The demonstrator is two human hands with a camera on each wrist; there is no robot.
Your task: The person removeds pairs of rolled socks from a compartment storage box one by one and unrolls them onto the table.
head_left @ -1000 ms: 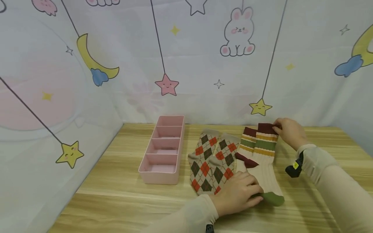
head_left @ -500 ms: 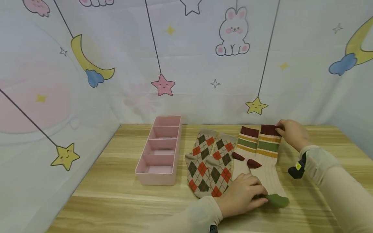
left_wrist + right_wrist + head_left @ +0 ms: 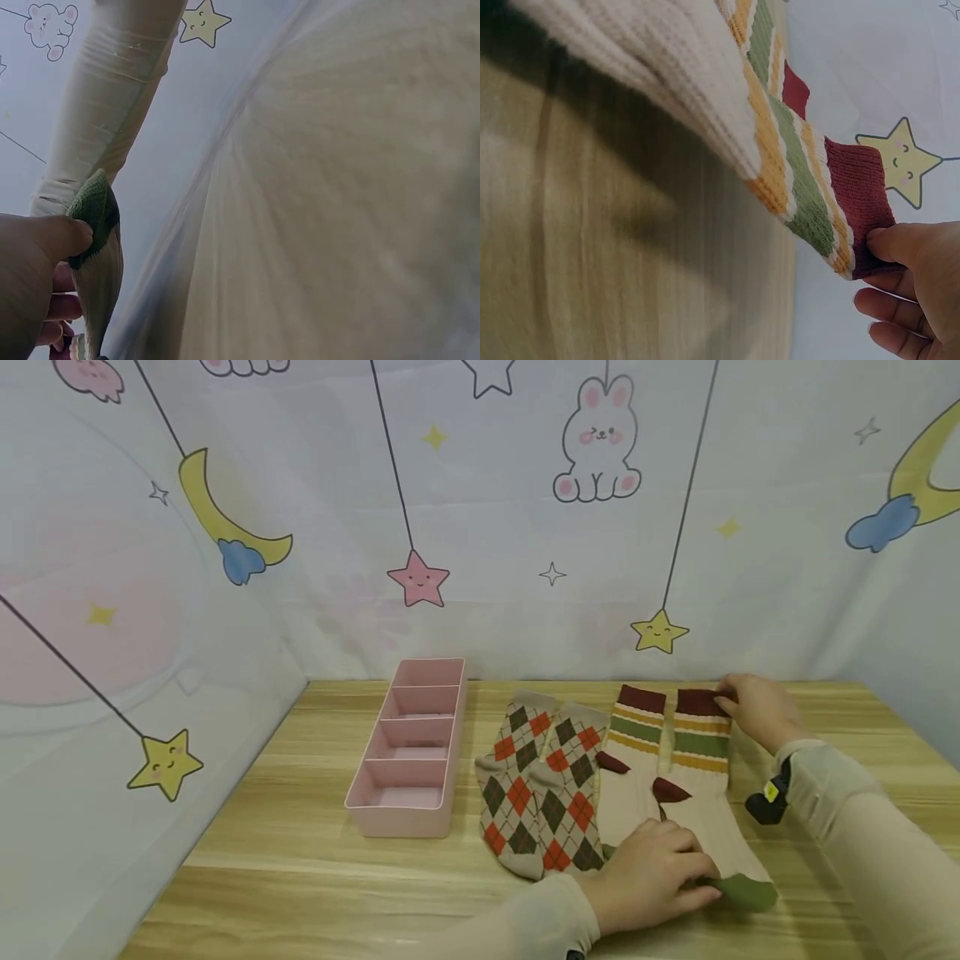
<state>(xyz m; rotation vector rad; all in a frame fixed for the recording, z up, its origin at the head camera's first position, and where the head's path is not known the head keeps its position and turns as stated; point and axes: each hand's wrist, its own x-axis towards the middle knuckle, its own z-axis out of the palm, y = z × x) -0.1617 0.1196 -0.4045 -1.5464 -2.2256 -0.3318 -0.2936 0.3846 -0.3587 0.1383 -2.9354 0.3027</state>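
Note:
Two cream socks with maroon cuffs and heels, green toes and striped bands lie side by side at the right of the table. My right hand [image 3: 763, 712] pinches the maroon cuff of the right-hand striped sock [image 3: 701, 793]; the right wrist view shows this sock [image 3: 795, 172] raised off the wood. Down at its green toe, my left hand [image 3: 656, 877] grips the fabric between thumb and fingers, as the toe [image 3: 94, 214] in the left wrist view shows. The other striped sock [image 3: 628, 802] lies flat, its toe partly hidden by my left hand.
A pair of argyle socks [image 3: 517, 785] lies just left of the striped ones. Further left stands a pink divided box [image 3: 401, 821] with several compartments. A cartoon-printed curtain [image 3: 495, 510] hangs behind the wooden table [image 3: 285, 877].
The right-hand striped sock, held by both hands, has moved right from partly overlapping the other striped sock. A gap now shows between their cuffs. The left hand has shifted right with the toe.

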